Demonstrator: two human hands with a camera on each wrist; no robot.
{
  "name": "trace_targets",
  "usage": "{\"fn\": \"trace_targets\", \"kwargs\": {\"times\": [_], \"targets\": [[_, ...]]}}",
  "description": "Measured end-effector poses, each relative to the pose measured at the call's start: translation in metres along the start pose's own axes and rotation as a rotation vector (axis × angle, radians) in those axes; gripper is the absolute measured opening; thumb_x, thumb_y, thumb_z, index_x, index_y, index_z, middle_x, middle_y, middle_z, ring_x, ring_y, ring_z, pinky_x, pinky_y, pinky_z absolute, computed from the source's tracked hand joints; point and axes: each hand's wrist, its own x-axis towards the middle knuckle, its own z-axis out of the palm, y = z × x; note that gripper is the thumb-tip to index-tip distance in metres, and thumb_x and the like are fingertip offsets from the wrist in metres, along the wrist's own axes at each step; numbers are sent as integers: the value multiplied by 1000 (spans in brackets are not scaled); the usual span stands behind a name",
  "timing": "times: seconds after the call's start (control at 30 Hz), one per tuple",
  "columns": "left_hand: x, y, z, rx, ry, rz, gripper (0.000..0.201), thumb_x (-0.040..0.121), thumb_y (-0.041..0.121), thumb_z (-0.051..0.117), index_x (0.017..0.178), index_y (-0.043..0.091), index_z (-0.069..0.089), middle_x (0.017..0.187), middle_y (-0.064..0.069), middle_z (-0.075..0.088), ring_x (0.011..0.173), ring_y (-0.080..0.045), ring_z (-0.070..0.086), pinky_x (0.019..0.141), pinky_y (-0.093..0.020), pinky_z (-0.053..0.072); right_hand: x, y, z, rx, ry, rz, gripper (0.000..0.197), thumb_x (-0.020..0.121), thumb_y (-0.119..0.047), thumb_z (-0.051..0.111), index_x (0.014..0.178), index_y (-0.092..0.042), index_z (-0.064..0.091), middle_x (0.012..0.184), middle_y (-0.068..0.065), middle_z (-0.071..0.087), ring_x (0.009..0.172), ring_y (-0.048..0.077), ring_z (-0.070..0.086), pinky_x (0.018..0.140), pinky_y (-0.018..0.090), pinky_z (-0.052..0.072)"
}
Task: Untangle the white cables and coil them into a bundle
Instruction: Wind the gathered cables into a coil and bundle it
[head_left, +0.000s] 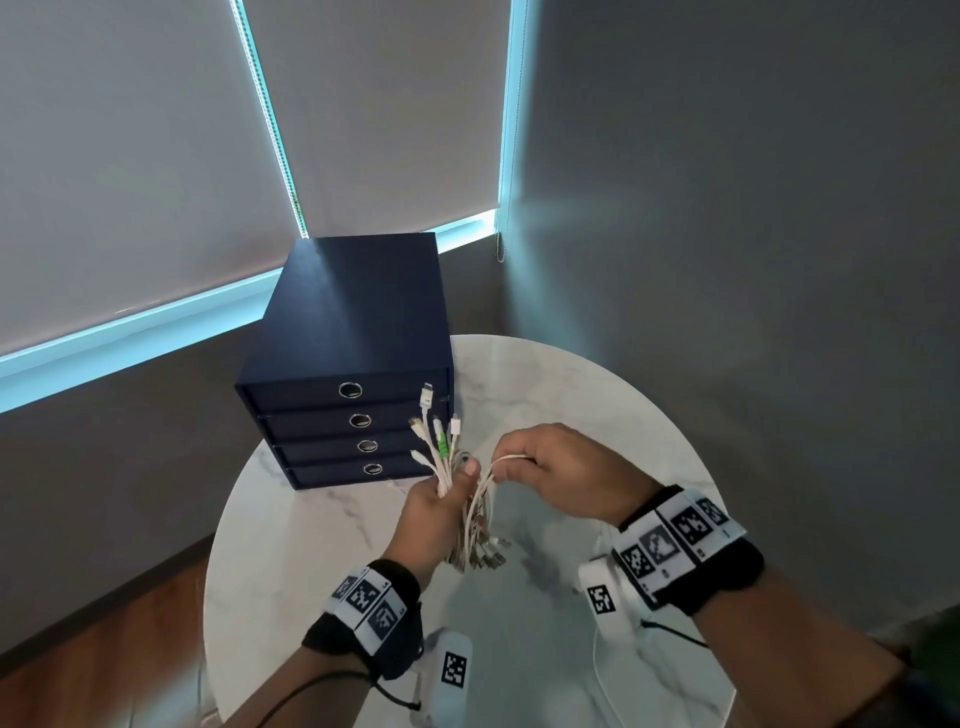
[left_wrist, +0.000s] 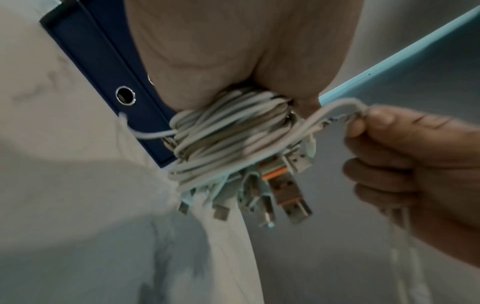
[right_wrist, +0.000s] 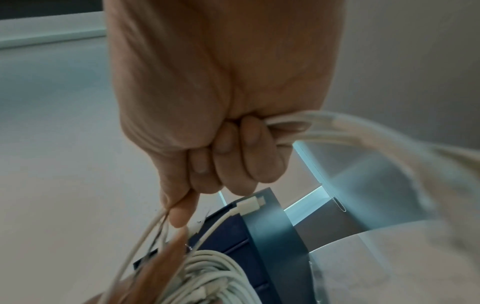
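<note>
Metal plugs (left_wrist: 272, 197) under cable bundle (left_wrist: 233, 133), left-wrist view only

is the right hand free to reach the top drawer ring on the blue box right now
Probably not as is: the right hand is pinching a strand of the white cables. The path to the top drawer ring itself looks open.

bare forearms, black wristbands (head_left: 696, 566) w/ b&w square marker tags, white cam pods (head_left: 452, 670), thin black wires
</note>
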Motion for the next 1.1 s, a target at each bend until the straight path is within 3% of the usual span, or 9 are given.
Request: {"fn": "trace_targets", "kwargs": {"times": [0.2,0.3,0.4,0.47,0.6,0.7,0.8,1.0,1.1], "targets": [[-7,10,12,-100,-166,-77,57,93,58,52,66,10,68,60,-12,61,57,-23,60,67,-35,52,13,17,-8,117,23,41,14,92,-28,64,79,-31,67,77,-13,69,77,2,62,78,25,49],[-11,12,15,-146,-233,-99,53,90,56,58,71,7,64,59,-9,56,55,-23,57,65,-35,52,20,30,-7,239,10,78,10,90,-22,67,82,-24,73,81,-9,72,79,4,65,82,25,50],[-11,12,12,-231,-305,-100,35,84,37,76,73,7,61,57,-5,46,50,-21,50,69,-41,50,23,40,-3,350,22,100,7,87,-19,72,81,-22,74,81,-3,73,77,6,64,81,25,49],[-10,12,8,-284,-328,-89,23,83,21,74,75,5,59,56,-6,41,49,-22,45,79,-51,45,22,46,-2,379,90,122,6,84,-22,75,81,-17,75,81,-2,74,77,5,64,81,25,49],[-11,17,2,-406,-374,-52,21,87,14,64,68,10,56,55,-5,32,49,-20,39,80,-50,44,17,62,2,507,253,155,11,88,-18,71,93,-10,78,83,-2,76,77,4,66,79,23,51],[-11,22,4,-465,-369,-19,28,88,14,62,64,9,49,54,-5,30,47,-20,39,82,-51,47,16,69,15,508,312,175,15,94,-18,64,99,-18,77,61,-16,65,57,-1,52,60,13,40],[-7,26,4,-575,-363,-31,31,90,15,58,64,11,43,52,-2,31,47,-16,39,78,-45,54,17,75,39,566,331,162,19,97,-23,58,94,-30,76,56,-6,49,53,16,36,51,24,30],[3,39,2,-810,-260,-104,18,91,19,55,76,11,51,48,6,38,44,-9,42,77,-34,57,6,78,97,499,330,230,37,94,-49,44,92,-18,63,65,9,58,58,11,48,58,36,43],[9,34,4,-812,-93,-58,21,90,19,57,72,11,49,52,2,39,47,-11,44,71,-34,57,0,63,117,380,301,220,18,96,-31,41,91,-30,58,66,-9,57,60,-2,53,64,18,42]]}}
